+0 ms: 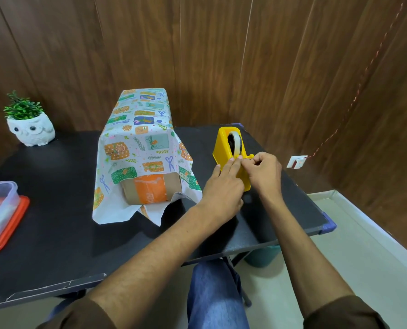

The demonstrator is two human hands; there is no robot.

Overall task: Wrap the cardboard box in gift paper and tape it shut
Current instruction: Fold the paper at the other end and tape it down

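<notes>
Left grip (223, 186), fingers flat, is bracing the dispenser (221, 148) while right grip (265, 173) is pinching tape (237, 144) for the box (148, 189).

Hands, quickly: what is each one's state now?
Left hand: open, pressing the yellow plastic tape dispenser.
Right hand: pinching the tape end at its cutter.

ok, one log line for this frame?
stage: getting tape | left hand: presses on yellow tape dispenser | right hand: pinches at its cutter | gift paper: draped over cardboard box, near end open

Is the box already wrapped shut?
No. The paper only drapes over the box; its near end is bare.
</notes>
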